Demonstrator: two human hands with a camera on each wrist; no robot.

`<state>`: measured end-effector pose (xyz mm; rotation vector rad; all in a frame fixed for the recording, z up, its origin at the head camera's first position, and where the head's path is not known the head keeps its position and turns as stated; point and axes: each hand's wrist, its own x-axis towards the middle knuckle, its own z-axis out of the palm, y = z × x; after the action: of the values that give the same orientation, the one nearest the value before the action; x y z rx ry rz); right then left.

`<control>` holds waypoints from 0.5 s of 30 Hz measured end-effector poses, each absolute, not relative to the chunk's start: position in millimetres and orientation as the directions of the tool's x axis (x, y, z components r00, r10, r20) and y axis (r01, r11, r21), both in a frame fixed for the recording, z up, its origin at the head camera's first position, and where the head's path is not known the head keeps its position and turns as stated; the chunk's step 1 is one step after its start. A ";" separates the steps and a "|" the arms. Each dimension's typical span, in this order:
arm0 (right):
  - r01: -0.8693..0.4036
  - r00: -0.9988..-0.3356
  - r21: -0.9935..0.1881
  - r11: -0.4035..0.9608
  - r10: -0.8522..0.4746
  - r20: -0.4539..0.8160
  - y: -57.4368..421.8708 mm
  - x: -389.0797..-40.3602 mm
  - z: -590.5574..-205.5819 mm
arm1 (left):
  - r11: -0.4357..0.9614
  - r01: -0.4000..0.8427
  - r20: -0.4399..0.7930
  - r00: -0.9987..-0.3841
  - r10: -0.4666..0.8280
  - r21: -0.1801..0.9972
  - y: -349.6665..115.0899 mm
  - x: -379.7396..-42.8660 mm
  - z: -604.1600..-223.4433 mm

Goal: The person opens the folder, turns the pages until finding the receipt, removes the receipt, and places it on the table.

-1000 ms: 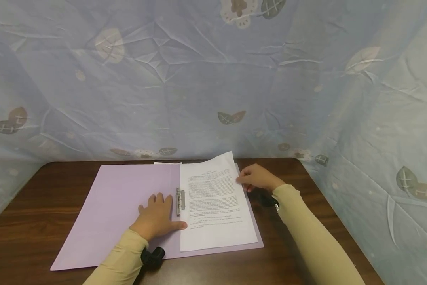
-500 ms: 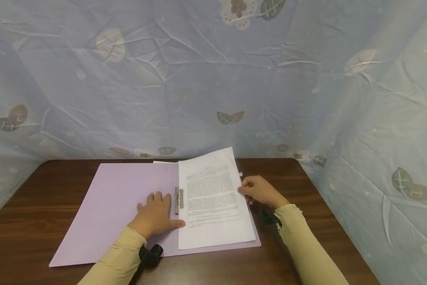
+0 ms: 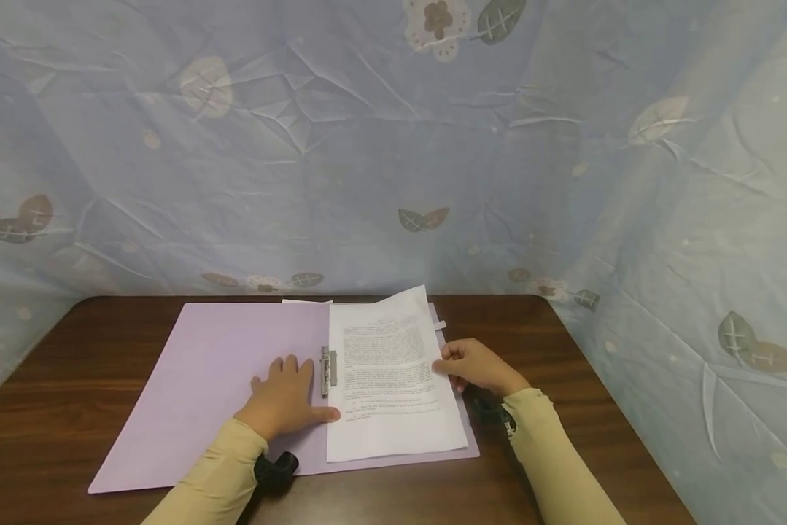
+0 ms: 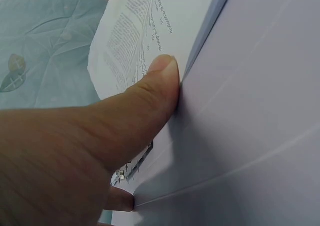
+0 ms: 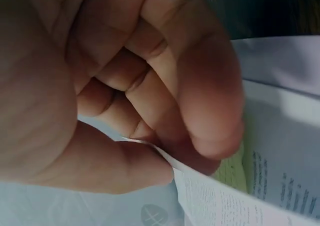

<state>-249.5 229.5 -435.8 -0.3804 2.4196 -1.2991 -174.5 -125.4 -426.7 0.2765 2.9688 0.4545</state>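
An open lilac folder [image 3: 216, 364] lies on the table, with printed sheets on its right half. Along the fold sits a metal clip [image 3: 328, 372], beside the sheets' left edge. My left hand [image 3: 287, 399] rests with fingers spread on the folder's left cover, its thumb [image 4: 155, 88] on the left margin of the top sheet [image 3: 393, 437]. At the right edge, my right hand [image 3: 481, 367] pinches that sheet between thumb and fingers. The sheet's far right corner is lifted. Under it, the right wrist view shows another printed page [image 5: 285, 156] and a yellowish strip [image 5: 234, 172].
A small white tab [image 3: 440, 325] sticks out past the folder's right edge. Another white paper edge [image 3: 306, 301] shows behind the folder's far side. The dark wooden table [image 3: 518, 321] ends against a leaf-patterned cloth [image 3: 360, 168] at the back and right.
My right hand has slid nearer along the sheet's right edge. The sheet's far corner rose, then sank again, and the white tab has come into view. The left hand stays put.
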 end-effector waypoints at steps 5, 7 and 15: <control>-0.055 -0.903 -0.814 0.578 -0.377 -0.207 233.1 -248.4 -438.7 | 0.937 0.166 -0.094 -0.975 0.203 0.307 -124.6 -173.4 -427.9; -0.046 -0.906 -0.808 0.588 -0.365 -0.214 233.9 -248.2 -439.3 | 0.937 0.165 -0.094 -0.975 0.203 0.308 -124.6 -172.6 -428.1; -0.037 -0.916 -0.792 0.610 -0.337 -0.217 234.0 -248.2 -438.7 | 0.935 0.172 -0.102 -0.972 0.213 0.310 -124.5 -172.5 -425.6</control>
<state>-248.2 234.0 -438.7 -0.3005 2.4934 -1.2147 -172.5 -124.5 -425.6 0.2959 2.9582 0.4561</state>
